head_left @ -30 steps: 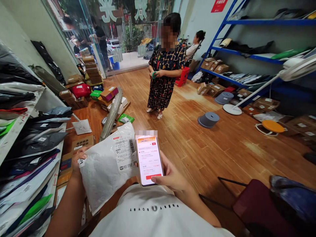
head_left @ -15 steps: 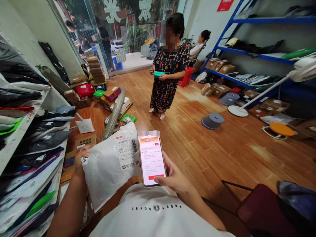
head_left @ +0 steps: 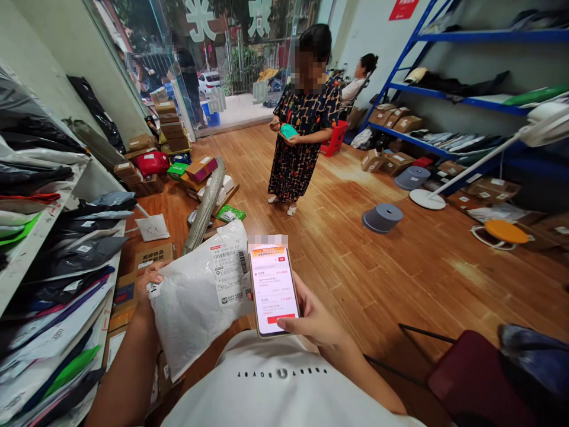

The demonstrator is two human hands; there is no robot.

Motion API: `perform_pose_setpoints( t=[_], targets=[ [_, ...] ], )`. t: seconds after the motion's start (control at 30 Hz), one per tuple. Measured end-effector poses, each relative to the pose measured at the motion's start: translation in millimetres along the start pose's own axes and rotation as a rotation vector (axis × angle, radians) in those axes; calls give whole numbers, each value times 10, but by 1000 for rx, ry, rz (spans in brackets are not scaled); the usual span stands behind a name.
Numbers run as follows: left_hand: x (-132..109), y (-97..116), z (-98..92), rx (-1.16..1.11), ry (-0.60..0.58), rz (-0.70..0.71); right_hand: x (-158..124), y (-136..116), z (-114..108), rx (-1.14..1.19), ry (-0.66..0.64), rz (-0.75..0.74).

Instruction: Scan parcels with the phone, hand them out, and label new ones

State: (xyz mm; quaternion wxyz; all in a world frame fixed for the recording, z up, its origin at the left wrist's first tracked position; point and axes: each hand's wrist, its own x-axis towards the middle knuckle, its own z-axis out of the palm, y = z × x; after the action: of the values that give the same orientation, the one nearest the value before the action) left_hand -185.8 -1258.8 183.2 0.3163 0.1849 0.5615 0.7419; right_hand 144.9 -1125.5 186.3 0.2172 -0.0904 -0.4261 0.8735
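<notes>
A white plastic mailer bag (head_left: 191, 308) with a printed label hangs in front of my body, its upper left edge gripped by my left hand (head_left: 149, 284). Just right of the bag is a phone (head_left: 272, 290) with a lit screen of white and red rows. My right hand (head_left: 311, 317) is wrapped round the phone's right side, with the thumb over the lower part of the screen. The bag's right edge meets the phone's left side; some fingers behind the phone are hidden.
A person (head_left: 306, 112) stands ahead holding a green item. Packed shelves (head_left: 102, 279) rise at the left, parcels (head_left: 202, 169) lie on the floor beyond. Grey stools (head_left: 382, 218), a white fan stand (head_left: 427, 200) and a blue rack (head_left: 466, 98) are at right; a dark red chair (head_left: 464, 370) is lower right.
The person ahead has tilted and slightly raised the green item. Outside the glass, a person at the left has shifted. My hands, the bag and the phone look almost unmoved.
</notes>
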Motion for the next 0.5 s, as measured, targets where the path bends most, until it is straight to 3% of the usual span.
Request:
perform_pose_setpoints(
  t=[0.5],
  targets=[
    [19,-15,-16,-19,18,-9,47,-19,-11,-6,6,1]
  ],
)
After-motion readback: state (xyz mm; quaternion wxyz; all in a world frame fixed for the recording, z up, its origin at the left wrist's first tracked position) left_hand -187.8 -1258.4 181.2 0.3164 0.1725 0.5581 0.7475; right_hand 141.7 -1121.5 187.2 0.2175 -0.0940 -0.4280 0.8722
